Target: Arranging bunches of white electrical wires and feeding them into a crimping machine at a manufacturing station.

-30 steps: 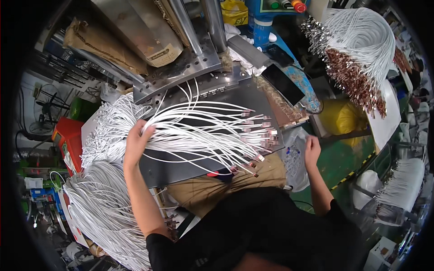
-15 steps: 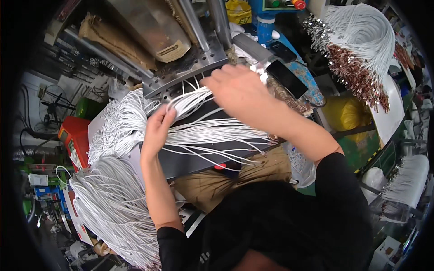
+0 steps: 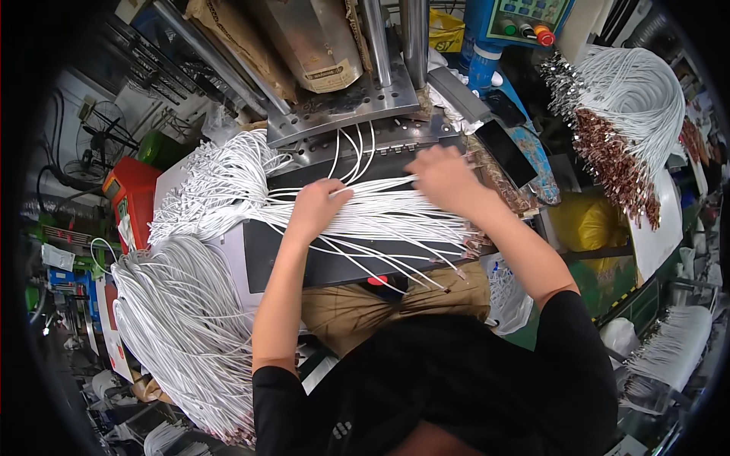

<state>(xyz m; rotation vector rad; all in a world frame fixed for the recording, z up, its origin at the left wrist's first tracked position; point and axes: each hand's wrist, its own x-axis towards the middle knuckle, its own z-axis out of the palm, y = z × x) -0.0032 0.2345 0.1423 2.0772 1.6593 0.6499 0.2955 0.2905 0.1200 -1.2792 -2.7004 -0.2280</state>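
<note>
A thick bundle of white cables (image 3: pixel 380 209) lies across a dark board in front of me, its brownish connector ends (image 3: pixel 473 242) pointing right. My left hand (image 3: pixel 315 207) is closed around part of the bundle, thumb and fingers pinching the cables. At the bundle's upper right, my right hand (image 3: pixel 442 176) is blurred by motion, and its fingers do not show clearly. Just beyond the hands stands a metal fixture (image 3: pixel 357 144) with a drilled plate. A few separate white cables (image 3: pixel 370 148) run from it toward the bundle.
Gathered cable (image 3: pixel 217 182) spreads to the left, above another large cable heap (image 3: pixel 179 327). Steel columns (image 3: pixel 376 45) rise from the fixture. At right are a phone (image 3: pixel 506 152), a control box (image 3: pixel 525 23) with coloured buttons, and a coiled cable bundle (image 3: pixel 631 99) with copper-coloured ends.
My right hand has drawn back from the fixture, toward the bundle's right part. The raised cables between my hands now lie lower with the rest. My left hand has moved right; the view has shifted.
</note>
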